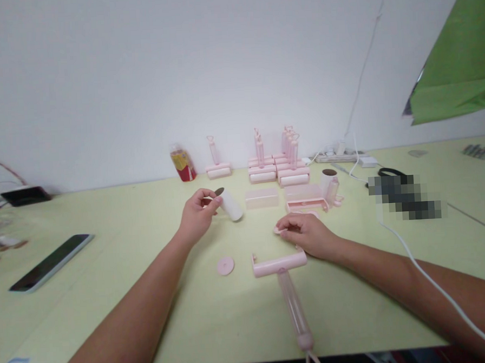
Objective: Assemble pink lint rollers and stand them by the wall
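Note:
My left hand (199,213) pinches the upper rim of a white paper roll (231,205), which tilts over the table. In my right hand (306,233), the fingers close on a small pink disc (278,230), partly hidden by them. A second pink disc (225,266) lies flat on the table between my forearms. Just in front of my right hand lies a pink lint roller frame (280,264) with a clear handle (294,303) pointing towards me. Past my hands lie a translucent pink cover (262,199) and an open pink case (306,205).
Several assembled lint rollers (292,162) stand by the wall, with one (218,169) farther left beside a red and yellow drink bottle (183,164). Another white roll (328,181) stands at right. A phone (51,263) lies left. A white cable (418,270) crosses above my right forearm.

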The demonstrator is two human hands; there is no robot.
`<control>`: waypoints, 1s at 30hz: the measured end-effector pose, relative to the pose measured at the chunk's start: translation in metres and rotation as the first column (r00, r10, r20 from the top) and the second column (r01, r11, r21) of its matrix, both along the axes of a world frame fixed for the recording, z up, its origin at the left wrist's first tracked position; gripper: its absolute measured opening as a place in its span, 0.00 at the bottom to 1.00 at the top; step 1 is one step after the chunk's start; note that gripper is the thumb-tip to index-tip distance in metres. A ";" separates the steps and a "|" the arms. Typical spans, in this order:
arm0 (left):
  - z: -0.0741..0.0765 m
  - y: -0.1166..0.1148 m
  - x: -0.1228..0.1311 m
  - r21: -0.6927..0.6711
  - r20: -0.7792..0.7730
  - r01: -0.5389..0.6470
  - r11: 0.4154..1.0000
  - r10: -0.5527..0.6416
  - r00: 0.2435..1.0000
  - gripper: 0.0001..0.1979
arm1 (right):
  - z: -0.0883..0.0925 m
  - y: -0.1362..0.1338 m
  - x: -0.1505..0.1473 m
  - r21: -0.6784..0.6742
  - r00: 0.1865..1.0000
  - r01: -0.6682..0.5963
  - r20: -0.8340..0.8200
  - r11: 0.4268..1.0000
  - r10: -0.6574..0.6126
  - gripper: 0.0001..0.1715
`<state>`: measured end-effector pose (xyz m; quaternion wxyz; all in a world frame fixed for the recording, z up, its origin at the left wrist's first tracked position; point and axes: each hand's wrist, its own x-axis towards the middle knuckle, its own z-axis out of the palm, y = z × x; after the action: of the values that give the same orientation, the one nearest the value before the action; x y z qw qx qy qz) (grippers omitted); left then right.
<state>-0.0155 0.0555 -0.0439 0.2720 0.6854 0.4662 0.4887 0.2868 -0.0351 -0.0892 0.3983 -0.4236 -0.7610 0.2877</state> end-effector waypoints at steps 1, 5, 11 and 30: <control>0.000 0.006 -0.002 0.023 -0.033 -0.051 0.998 0.052 0.998 0.15 | 0.002 0.000 0.000 0.004 1.000 -0.013 0.027 1.000 0.013 0.09; -0.003 0.031 0.004 0.072 -0.140 -0.177 0.982 0.186 0.973 0.13 | 0.007 -0.001 0.001 -0.004 0.988 -0.071 0.137 0.997 0.071 0.12; 0.002 0.055 0.027 0.186 -0.296 -0.181 0.966 0.230 0.927 0.11 | 0.012 -0.005 0.001 0.019 0.975 -0.145 0.172 0.989 0.140 0.14; 0.021 0.007 0.018 0.330 -0.534 -0.112 0.937 0.283 0.797 0.22 | 0.011 -0.006 0.000 0.026 0.974 -0.136 0.186 0.990 0.129 0.16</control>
<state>0.0029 0.0624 -0.0228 -0.0343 0.7788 0.5215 0.3468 0.2867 -0.0409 -0.0779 0.3144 -0.3887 -0.8266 0.2584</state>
